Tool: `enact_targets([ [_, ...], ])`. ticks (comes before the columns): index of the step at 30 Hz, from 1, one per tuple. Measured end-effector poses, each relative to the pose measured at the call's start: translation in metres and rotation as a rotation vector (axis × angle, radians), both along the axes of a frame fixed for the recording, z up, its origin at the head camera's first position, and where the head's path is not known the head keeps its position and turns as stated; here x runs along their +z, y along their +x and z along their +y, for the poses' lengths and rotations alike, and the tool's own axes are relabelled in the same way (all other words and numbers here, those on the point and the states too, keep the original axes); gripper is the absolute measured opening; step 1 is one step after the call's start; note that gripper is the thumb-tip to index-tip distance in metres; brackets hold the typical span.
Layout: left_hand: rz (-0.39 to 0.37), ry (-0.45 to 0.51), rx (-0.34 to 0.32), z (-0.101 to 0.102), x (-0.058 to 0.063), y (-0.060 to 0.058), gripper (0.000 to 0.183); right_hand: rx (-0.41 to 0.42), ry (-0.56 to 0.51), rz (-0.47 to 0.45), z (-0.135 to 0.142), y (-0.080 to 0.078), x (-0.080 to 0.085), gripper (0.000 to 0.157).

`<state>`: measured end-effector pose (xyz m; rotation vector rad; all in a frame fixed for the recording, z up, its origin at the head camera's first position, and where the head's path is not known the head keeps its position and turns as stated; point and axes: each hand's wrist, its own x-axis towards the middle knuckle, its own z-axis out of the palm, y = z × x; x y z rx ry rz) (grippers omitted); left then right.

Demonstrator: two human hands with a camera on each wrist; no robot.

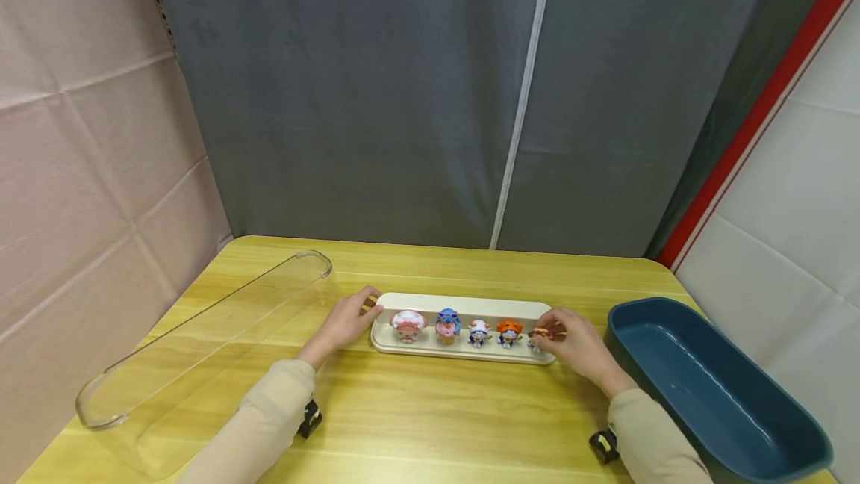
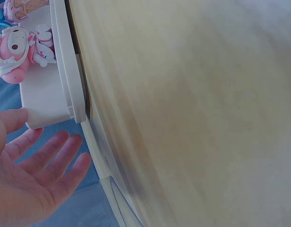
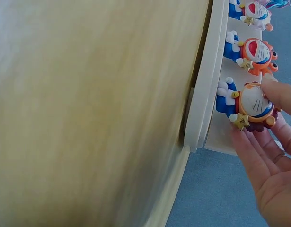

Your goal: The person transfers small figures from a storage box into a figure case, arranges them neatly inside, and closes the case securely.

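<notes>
A long white tray (image 1: 463,353) holds several small figurines in a row. From left they are a pink one with a white hat (image 1: 407,326), a blue one above an ice-cream cone (image 1: 447,326), a white-hatted one (image 1: 478,333) and an orange-hatted one (image 1: 509,332). My right hand (image 1: 576,342) pinches the rightmost figurine (image 3: 254,104), brown-headed with a gold star, between thumb and fingers; it stands at the tray's right end. At the left end, my left hand (image 1: 346,323) touches the tray's edge with thumb and forefinger, its other fingers spread and holding nothing.
A clear plastic cover (image 1: 201,346) lies slantwise on the left of the wooden table (image 1: 430,409). At the right stands a deep dark-blue basin (image 1: 712,387). A grey curtain (image 1: 376,95) hangs behind the table.
</notes>
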<state>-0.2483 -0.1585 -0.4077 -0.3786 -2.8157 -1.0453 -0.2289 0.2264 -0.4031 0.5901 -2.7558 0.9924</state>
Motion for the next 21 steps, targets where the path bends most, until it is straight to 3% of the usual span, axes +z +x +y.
enact_targets([
  [7,-0.014,0.002,0.003,-0.0003,-0.0003,-0.0004,0.023,-0.031,0.013,-0.019,0.0006,-0.0001,0.0017,0.02],
  [21,-0.013,-0.003,0.011,-0.0002,-0.0004,0.0005,0.023,-0.028,0.082,0.078,-0.0013,-0.0012,0.0002,0.019],
])
